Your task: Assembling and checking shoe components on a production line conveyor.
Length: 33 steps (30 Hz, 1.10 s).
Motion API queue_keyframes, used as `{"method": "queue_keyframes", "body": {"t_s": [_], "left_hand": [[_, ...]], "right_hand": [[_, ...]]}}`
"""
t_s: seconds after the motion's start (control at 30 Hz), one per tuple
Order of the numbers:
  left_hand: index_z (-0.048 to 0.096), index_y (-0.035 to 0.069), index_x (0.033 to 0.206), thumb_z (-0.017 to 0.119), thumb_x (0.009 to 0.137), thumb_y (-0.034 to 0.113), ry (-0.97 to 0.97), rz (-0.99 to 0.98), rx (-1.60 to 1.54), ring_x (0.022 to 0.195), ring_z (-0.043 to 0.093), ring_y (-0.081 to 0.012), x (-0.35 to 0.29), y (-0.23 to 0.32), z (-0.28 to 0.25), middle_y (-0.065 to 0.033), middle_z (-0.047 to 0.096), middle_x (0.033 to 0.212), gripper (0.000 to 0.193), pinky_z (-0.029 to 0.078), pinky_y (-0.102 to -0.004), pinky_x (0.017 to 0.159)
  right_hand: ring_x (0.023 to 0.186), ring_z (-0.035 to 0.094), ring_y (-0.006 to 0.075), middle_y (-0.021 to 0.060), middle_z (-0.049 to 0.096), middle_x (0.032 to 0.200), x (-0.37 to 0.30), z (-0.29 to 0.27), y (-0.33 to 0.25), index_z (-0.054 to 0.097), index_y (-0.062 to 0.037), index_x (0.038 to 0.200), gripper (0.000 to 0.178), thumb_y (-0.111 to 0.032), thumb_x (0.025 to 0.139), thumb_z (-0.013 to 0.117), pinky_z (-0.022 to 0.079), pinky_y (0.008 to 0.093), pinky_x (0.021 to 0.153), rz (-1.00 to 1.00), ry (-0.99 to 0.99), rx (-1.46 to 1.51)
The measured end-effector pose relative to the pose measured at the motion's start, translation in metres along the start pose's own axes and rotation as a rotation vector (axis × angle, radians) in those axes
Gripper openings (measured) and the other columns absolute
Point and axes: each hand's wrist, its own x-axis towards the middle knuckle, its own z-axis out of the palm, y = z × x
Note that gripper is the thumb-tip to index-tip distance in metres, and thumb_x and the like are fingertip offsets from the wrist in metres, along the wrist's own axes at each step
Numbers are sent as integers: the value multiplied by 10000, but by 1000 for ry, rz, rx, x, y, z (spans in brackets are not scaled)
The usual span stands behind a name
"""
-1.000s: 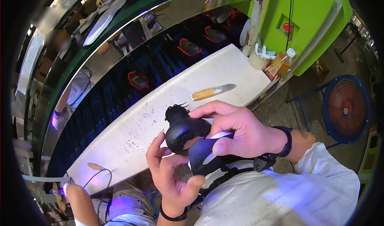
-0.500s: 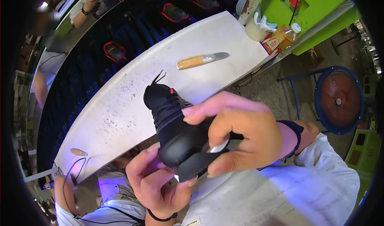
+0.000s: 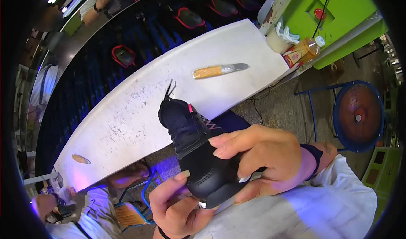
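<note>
A black lace-up shoe [image 3: 186, 129] is held between my two hands, its toe toward me and its heel over the table edge. A curved black strip [image 3: 224, 192] lies along the toe, with bits of white showing at its edge. My left hand [image 3: 179, 207] is closed on the toe's left side, thumb and fingers pinching the shoe and the strip. My right hand [image 3: 270, 158] grips the other side, fingers on the upper and thumb low by the strip. Beyond the shoe, a knife [image 3: 220, 71] with a tan wrapped handle rests on the white table [image 3: 127, 107].
A dark conveyor [image 3: 156, 31] behind the table carries several red-edged pieces. At right stand a cup [image 3: 277, 40], an orange-brown bottle [image 3: 311, 48], a green machine [image 3: 338, 23] and a blue floor fan [image 3: 359, 116]. A small tan-handled blade [image 3: 80, 159] lies left, near another person's arm [image 3: 44, 205].
The shoe and both hands sit lower and slightly right in view, with more of the laced side showing. At lower left, the other person has shifted, uncovering a wooden stool seat. Both hands keep their hold.
</note>
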Motion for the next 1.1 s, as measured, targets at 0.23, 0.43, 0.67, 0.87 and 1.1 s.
{"method": "queue_keyframes", "body": {"t_s": [0.23,0.43,0.67,0.87,1.1], "left_hand": [[550,21,924,843,841,229,22,33,-24,928,656,-283,7,-1,4,-268,616,1230,369,563,-369,781],[536,24,857,857,819,197,13,24,-62,928,659,-280,6,-4,6,-271,628,1207,366,562,-333,754],[537,3,804,877,771,150,-5,71,-143,968,687,-333,27,-7,21,-264,615,1155,372,580,-368,795],[572,20,769,920,703,149,50,104,-196,851,641,-294,51,-13,50,-206,594,1059,377,559,-361,697],[576,52,865,909,642,160,32,-10,-115,769,592,-292,45,-38,73,-145,589,925,415,490,-378,691]], "right_hand": [[1143,686,382,199,661,1180,0,-2,0,615,-46,874,389,-268,752,911,594,423,912,-1,16,-15],[1116,699,351,196,663,1163,0,-4,6,594,-43,880,377,-229,765,903,595,396,878,27,12,25],[1193,647,407,214,616,1279,20,-44,-17,589,65,1341,823,-514,809,831,462,475,1063,241,-257,-280],[1174,628,326,199,649,1207,26,-37,7,656,28,1222,316,-191,1019,551,474,401,1025,179,-157,66],[1172,637,287,184,679,1172,27,-54,24,686,37,1125,342,-231,1051,487,459,412,1061,248,-74,122]]}}
